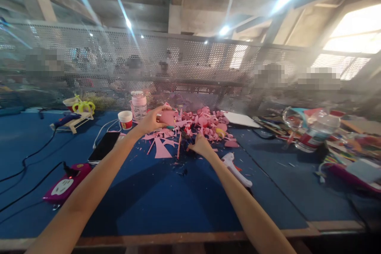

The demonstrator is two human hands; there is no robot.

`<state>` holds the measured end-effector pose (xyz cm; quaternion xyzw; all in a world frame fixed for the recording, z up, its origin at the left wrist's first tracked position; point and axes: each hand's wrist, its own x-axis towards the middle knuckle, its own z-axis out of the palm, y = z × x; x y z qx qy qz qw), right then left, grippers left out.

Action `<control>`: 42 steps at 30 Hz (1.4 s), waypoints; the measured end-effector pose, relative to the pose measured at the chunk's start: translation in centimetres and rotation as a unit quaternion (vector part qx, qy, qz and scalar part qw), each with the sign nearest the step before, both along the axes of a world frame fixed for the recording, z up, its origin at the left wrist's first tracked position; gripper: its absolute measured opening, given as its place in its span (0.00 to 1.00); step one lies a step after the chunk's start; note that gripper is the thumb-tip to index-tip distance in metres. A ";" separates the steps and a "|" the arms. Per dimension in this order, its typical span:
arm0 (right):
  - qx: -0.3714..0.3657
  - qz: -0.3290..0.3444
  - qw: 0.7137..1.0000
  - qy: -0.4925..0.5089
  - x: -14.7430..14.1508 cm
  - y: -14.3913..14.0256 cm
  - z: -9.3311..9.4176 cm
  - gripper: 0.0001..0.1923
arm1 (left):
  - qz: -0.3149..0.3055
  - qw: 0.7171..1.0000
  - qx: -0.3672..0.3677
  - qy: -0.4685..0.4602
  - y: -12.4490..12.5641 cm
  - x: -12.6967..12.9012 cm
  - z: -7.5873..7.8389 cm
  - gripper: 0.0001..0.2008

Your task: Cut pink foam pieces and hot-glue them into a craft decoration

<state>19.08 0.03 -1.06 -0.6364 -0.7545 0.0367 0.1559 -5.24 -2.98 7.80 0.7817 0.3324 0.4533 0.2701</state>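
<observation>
Nearest to the camera, at the bottom edge of the frame, runs the wooden rim of the blue table [154, 206], and your two bare forearms come up from it toward the middle. At the far left, a purple device [66, 183] with a white face lies on the blue surface, with black cables beside it. Just right of it and a little higher lies a dark phone [104, 146], and above the phone stands a small white cup [125, 119] with a red band, next to a pale pink bottle [139, 104]. Your left hand [151, 121] is raised above the table in the middle of the frame; its fingers are curled around a pink round piece [167, 117] and hold it, thumb on the near side. Below and behind it spreads a pile of pink scraps [196, 125], cut strips and triangles near you, rounder pieces farther back. Your right hand [201, 145] rests low at the near edge of this pile, fingers bent down and touching the scraps; I cannot tell if it grips anything. To the right of your right forearm lies a white glue gun [236, 169]. At the right side of the frame, a clear plastic bottle [317, 129] lies among mixed colored clutter.
</observation>
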 end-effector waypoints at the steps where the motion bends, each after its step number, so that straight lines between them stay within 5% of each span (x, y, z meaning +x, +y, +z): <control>1: -0.004 0.000 1.000 0.007 -0.1 -0.1 0.1 0.22 | -0.002 1.000 -0.009 -0.004 0.0 -0.1 0.1 0.30; 7: -0.020 0.001 0.997 0.073 -0.6 0.0 0.0 0.23 | -0.032 0.998 -0.055 -0.030 -0.3 0.0 0.5 0.29; 13: -0.063 0.021 0.972 0.227 0.1 1.0 0.3 0.08 | 0.003 0.999 -0.022 -0.031 -0.2 0.3 0.7 0.24; 22: -0.154 0.167 0.814 0.534 1.0 -0.8 1.9 0.13 | 0.036 0.996 0.025 -0.083 1.9 -1.1 -0.2 0.29; 28: -0.196 0.240 0.737 0.600 -0.8 -1.8 0.7 0.21 | 0.049 0.997 0.018 -0.049 1.7 -1.8 0.2 0.24; 33: -0.244 0.296 0.721 0.577 -1.2 -3.3 0.1 0.32 | 0.039 0.998 -0.027 -0.051 1.3 -1.7 0.7 0.26; 42: -0.208 0.346 0.755 0.517 -1.0 -3.9 0.5 0.24 | -0.089 0.989 -0.106 -0.054 1.0 -1.6 0.6 0.30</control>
